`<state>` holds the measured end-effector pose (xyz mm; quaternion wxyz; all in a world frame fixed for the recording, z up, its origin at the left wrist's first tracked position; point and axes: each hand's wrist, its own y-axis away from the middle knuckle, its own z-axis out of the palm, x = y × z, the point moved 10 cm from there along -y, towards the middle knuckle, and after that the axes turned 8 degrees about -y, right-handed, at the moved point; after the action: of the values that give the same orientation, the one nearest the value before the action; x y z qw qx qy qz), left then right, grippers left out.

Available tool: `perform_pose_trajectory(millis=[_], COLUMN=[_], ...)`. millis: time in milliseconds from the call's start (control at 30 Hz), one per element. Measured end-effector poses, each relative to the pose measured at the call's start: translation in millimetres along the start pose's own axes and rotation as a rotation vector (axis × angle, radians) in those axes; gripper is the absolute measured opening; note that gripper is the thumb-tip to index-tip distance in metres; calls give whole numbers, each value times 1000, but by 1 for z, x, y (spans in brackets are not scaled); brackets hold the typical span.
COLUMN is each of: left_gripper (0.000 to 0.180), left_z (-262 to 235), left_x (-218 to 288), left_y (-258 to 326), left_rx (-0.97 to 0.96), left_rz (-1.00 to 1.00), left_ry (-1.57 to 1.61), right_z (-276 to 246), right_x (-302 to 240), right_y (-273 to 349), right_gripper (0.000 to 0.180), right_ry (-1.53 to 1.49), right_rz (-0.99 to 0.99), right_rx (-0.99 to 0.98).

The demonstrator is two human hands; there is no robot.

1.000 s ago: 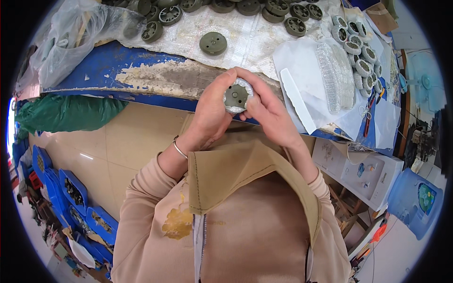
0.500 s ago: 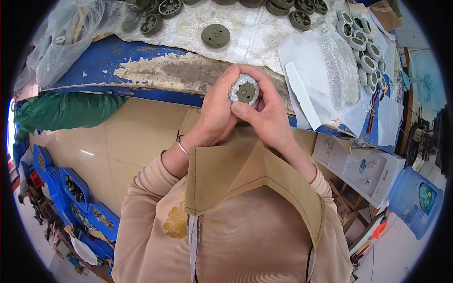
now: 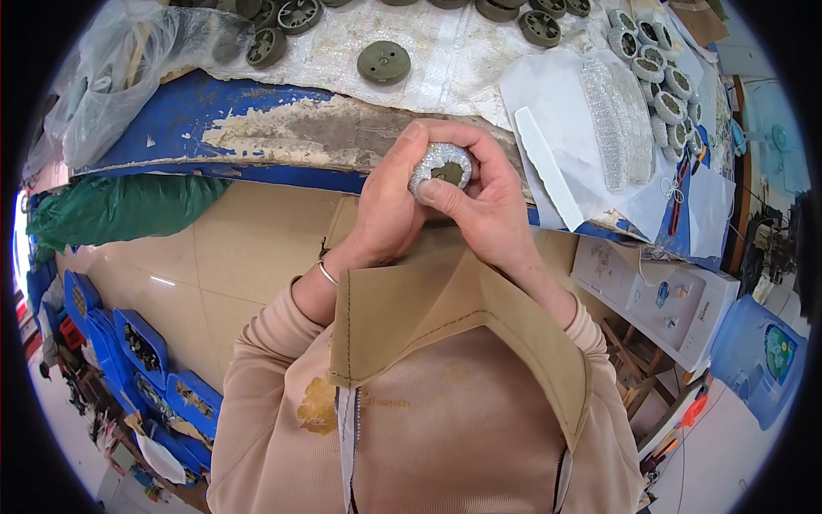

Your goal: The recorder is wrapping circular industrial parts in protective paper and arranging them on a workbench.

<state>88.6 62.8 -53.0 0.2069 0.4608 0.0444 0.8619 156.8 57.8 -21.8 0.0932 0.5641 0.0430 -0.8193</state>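
Observation:
Both hands close around a small round wheel (image 3: pixel 443 157), at the table's front edge. A glittery silver-white strip wraps its rim and folds over the face, leaving a dark green middle. My left hand (image 3: pixel 390 199) cups it from the left side, fingers wrapped round it. Curled over the far and right sides, my right hand (image 3: pixel 494 195) presses its thumb onto the lower part of the face. A bare dark green wheel (image 3: pixel 384 62) lies on the white sheet beyond my hands.
Several wrapped wheels (image 3: pixel 668 94) are heaped at the right, near a stack of glittery strips (image 3: pixel 618 124) and a white strip (image 3: pixel 549 167). Red-handled pliers (image 3: pixel 676 201) lie by the right edge. Blue bins (image 3: pixel 141 347) stand on the floor at left, and a green sack (image 3: pixel 128 206) sits under the table.
The wheel has tilted in my hands, so more of the glittery rim shows and less of the green face. My right thumb has moved further onto the face.

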Motion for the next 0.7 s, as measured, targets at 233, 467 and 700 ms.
perform_pose_trajectory(millis=[233, 467, 700], left_gripper=[42, 43, 46], left_z=[2, 2, -3], left_x=[1, 4, 6], left_y=[1, 0, 2], left_rx=[-108, -179, -74], left_rz=[81, 99, 22], left_ry=[-167, -224, -224], right_z=[5, 4, -8], right_x=[1, -9, 21], right_y=[0, -1, -5], right_gripper=[39, 31, 36], right_ry=[-147, -114, -206], right_rz=[125, 120, 279], right_rx=[-68, -86, -156])
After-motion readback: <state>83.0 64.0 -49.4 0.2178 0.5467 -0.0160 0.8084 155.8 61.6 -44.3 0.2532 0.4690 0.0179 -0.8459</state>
